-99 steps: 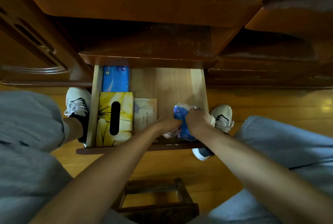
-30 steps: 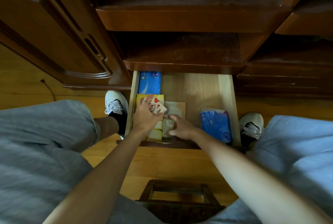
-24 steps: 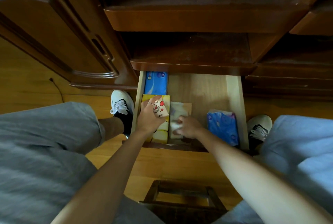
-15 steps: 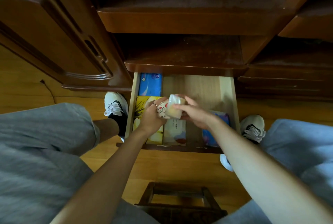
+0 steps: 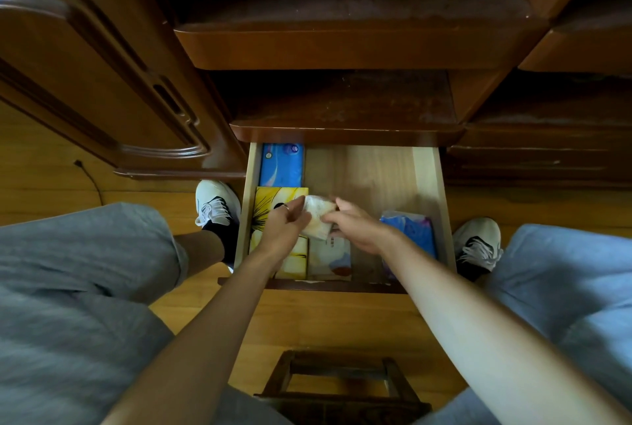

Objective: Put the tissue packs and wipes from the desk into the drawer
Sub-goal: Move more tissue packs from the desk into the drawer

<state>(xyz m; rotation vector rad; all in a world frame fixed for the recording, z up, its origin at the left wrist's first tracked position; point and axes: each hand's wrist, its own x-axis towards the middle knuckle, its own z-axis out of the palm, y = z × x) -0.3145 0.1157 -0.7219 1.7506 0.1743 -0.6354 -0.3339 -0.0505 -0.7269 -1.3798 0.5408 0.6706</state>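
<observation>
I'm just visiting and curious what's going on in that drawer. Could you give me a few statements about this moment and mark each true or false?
1. Both hands hold one small pale pack above the drawer. True.
2. The blue pack sits at the drawer's back left. True.
3. The yellow flowered box lies against the drawer's right wall. False: it lies along the left wall.
4. The drawer is shut. False: it is pulled open.
5. The left hand wears a ring. True.

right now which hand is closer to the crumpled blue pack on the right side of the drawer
Right. The right hand sits just beside the blue pack, its wrist overlapping it; the left hand is farther left, over the yellow tissue box.
</observation>
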